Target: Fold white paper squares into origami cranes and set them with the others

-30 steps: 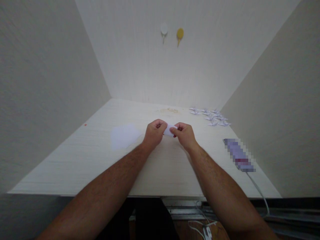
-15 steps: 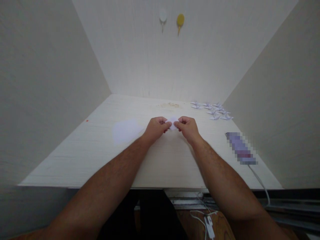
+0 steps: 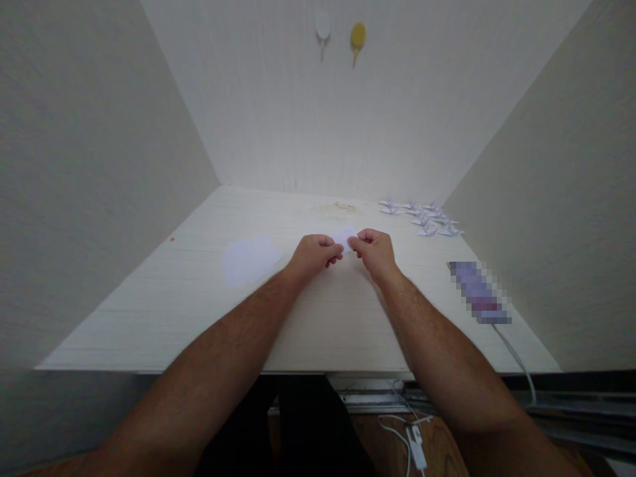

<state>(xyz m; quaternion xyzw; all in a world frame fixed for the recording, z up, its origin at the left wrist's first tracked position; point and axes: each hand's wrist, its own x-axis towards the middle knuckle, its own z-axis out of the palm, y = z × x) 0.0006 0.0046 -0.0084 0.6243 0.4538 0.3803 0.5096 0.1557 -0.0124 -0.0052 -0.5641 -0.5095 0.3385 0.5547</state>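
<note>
Between my two hands is a small piece of white paper (image 3: 344,236), held a little above the white table (image 3: 328,331). My left hand (image 3: 318,251) pinches its left side between thumb and fingers. On the other side, my right hand (image 3: 372,248) grips the right edge the same way. Parts of the paper are hidden behind my fingers, so its folds cannot be made out. Left of my left hand, loose white sheets of paper (image 3: 251,258) lie flat on the table.
Several folded white paper cranes (image 3: 422,218) stand at the back right. A pixelated phone-like object (image 3: 477,291) with a white cable (image 3: 514,358) lies near the right wall. White and yellow hooks (image 3: 358,34) are on the back wall. Below, a power strip (image 3: 416,447) rests on a brown surface.
The paper has tilted between my hands, with its right side now higher. My fingers have shifted slightly along it, and both hands stay in nearly the same place.
</note>
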